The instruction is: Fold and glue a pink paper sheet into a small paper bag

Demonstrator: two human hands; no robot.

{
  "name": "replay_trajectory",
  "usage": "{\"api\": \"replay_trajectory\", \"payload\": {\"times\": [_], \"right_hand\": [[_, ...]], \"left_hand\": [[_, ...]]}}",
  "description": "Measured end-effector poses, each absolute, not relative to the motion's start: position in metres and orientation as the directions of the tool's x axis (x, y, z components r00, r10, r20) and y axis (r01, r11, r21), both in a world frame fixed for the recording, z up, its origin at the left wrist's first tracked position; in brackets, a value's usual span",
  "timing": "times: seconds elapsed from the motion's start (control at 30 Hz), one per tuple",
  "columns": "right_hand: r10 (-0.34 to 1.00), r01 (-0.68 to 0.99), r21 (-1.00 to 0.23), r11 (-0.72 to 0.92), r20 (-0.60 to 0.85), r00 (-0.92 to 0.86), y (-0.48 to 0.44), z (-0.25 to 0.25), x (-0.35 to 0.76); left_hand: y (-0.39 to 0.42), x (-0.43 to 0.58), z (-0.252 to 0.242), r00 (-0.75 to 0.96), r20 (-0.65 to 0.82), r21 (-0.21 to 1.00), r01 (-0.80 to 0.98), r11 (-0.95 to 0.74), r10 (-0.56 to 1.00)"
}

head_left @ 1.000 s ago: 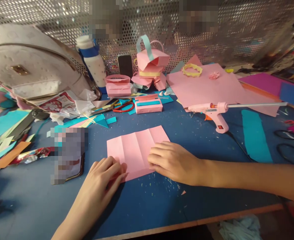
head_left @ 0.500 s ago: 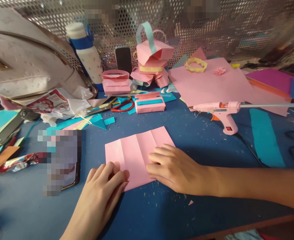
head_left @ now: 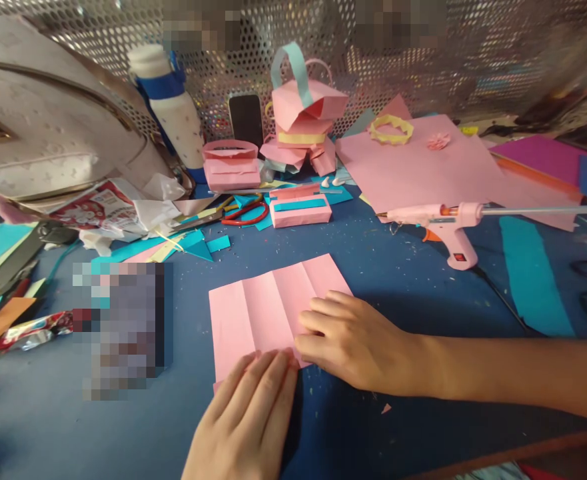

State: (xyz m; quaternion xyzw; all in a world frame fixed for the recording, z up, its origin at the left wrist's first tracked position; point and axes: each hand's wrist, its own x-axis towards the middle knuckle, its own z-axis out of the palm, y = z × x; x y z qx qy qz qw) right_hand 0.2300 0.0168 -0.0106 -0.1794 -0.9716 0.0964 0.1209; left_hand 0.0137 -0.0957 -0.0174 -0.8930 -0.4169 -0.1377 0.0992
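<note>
Blue desk [head_left: 138, 433], perforated metal [head_left: 393, 73] behind. Left hand [head_left: 248, 417] outstretched, fingers laid along near edge of creased pink sheet [head_left: 260, 313] on desk; right hand [head_left: 356, 343] curled on sheet's right side, grip unclear. Probably best: even pressure, right side steady, near edge square across creases. Strip of desk past far edge, then small pink box [head_left: 300, 217]; glue gun [head_left: 443, 217] farther right.

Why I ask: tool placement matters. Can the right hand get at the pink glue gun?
Likely yes: nothing visible stands between the right hand, on creased paper, and the pink glue gun.
</note>
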Motion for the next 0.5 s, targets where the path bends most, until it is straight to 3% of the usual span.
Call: {"api": "replay_trajectory", "payload": {"times": [0.1, 0.27, 0.5], "right_hand": [[0.37, 0.322, -0.23, 0.918, 0.21, -0.905, 0.018, -0.01, 0.23], [0.367, 0.316, -0.236, 0.919, 0.214, -0.905, 0.019, -0.011, 0.231], [0.364, 0.323, -0.219, 0.921, 0.185, -0.913, 0.019, -0.01, 0.232]], "left_hand": [[-0.101, 0.025, -0.024, 0.555, 0.353, 0.006, 0.804, -0.595, 0.753], [-0.105, 0.029, -0.031, 0.536, 0.372, 0.016, 0.813, -0.582, 0.758], [-0.127, 0.004, -0.029, 0.398, 0.389, -0.093, 0.914, -0.394, 0.831]]}}
